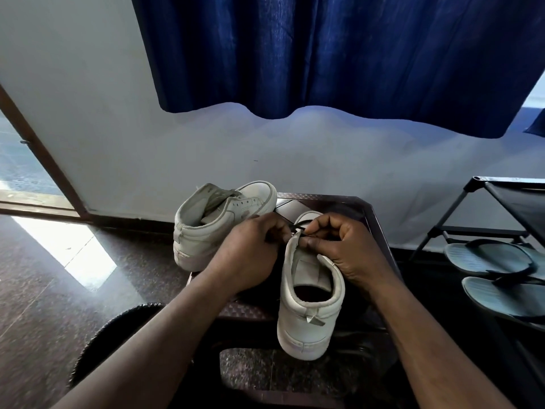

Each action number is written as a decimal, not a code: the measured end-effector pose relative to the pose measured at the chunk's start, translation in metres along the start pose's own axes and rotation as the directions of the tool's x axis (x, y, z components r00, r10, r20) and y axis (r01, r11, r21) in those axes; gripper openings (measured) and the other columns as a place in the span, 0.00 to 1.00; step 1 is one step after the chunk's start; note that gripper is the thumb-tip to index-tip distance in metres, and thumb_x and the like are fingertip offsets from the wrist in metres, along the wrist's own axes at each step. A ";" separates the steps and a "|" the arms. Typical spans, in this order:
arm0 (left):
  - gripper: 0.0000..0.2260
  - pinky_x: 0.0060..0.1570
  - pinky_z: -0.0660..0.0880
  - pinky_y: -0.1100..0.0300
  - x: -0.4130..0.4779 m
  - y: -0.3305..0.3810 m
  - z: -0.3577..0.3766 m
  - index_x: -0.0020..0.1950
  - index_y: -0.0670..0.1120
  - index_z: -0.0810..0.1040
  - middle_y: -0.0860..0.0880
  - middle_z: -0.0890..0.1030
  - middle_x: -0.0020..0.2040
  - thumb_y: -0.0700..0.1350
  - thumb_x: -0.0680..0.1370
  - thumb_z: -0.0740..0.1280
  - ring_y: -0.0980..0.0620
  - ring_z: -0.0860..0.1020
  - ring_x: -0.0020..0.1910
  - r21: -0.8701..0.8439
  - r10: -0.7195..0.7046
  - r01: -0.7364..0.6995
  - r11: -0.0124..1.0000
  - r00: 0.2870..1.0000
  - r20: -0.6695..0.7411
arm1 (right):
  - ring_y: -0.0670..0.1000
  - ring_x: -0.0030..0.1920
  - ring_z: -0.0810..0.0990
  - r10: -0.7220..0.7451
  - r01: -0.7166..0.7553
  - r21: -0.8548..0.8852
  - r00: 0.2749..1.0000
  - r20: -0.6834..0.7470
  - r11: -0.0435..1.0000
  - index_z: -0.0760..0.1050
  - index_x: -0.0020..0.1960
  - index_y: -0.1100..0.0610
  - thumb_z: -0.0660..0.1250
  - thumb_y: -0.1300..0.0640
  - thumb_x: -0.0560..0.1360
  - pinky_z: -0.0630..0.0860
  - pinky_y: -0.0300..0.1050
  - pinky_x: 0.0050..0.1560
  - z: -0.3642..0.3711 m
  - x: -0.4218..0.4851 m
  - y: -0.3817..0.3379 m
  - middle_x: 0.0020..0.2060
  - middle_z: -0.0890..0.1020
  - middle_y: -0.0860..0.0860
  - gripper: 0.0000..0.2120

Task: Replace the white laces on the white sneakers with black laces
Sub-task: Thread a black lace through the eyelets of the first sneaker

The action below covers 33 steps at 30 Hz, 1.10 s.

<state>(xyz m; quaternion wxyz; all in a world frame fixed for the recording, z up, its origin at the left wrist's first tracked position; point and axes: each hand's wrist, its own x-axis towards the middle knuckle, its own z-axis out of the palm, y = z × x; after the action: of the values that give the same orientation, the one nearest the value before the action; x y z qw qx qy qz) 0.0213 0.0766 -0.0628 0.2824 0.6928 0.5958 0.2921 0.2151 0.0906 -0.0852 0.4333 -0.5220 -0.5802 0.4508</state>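
Observation:
Two white sneakers stand on a dark stool (330,202). The near sneaker (309,314) has its heel toward me and its toe pointing away. A black lace (301,224) runs across its upper eyelets. My left hand (250,252) and my right hand (345,246) meet over its tongue, and both pinch the black lace with curled fingers. The far sneaker (218,219) sits at the left back of the stool, with bare eyelets and no lace visible. My hands hide the front of the near sneaker.
A dark shoe rack (501,208) stands at the right with a pair of grey flip-flops (495,276) on it. A blue curtain (324,54) hangs over the white wall. A dark round object (118,329) lies at lower left on the speckled floor.

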 end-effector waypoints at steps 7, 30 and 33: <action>0.05 0.52 0.77 0.54 0.006 0.001 0.001 0.49 0.51 0.76 0.49 0.82 0.53 0.42 0.81 0.62 0.45 0.81 0.54 0.337 -0.008 -0.016 0.941 0.997 0.071 | 0.59 0.51 0.87 0.006 -0.006 0.016 1.000 0.000 1.000 0.83 0.46 0.56 0.81 0.64 0.70 0.82 0.59 0.60 0.000 0.001 0.002 0.46 0.88 0.55 0.09; 0.09 0.46 0.78 0.50 0.000 -0.011 -0.008 0.57 0.49 0.80 0.45 0.83 0.56 0.49 0.81 0.63 0.39 0.82 0.53 0.580 -0.062 0.053 0.813 0.998 -0.004 | 0.50 0.43 0.84 0.032 -0.032 0.048 0.999 0.002 0.998 0.82 0.46 0.58 0.80 0.65 0.70 0.81 0.47 0.50 0.002 -0.005 -0.006 0.44 0.87 0.57 0.09; 0.06 0.46 0.78 0.50 -0.002 -0.009 -0.009 0.53 0.52 0.78 0.48 0.82 0.53 0.45 0.79 0.64 0.42 0.81 0.50 0.497 0.056 -0.036 0.867 0.998 -0.026 | 0.49 0.43 0.84 0.027 -0.027 0.041 1.000 -0.005 0.999 0.82 0.47 0.58 0.80 0.66 0.70 0.80 0.44 0.49 0.002 -0.005 -0.008 0.43 0.87 0.56 0.09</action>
<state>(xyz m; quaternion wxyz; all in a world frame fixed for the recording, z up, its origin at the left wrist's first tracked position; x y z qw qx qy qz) 0.0088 0.0764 -0.0635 0.0761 0.7502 0.6397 0.1493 0.2119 0.0847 -0.0783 0.4394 -0.5218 -0.5626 0.4670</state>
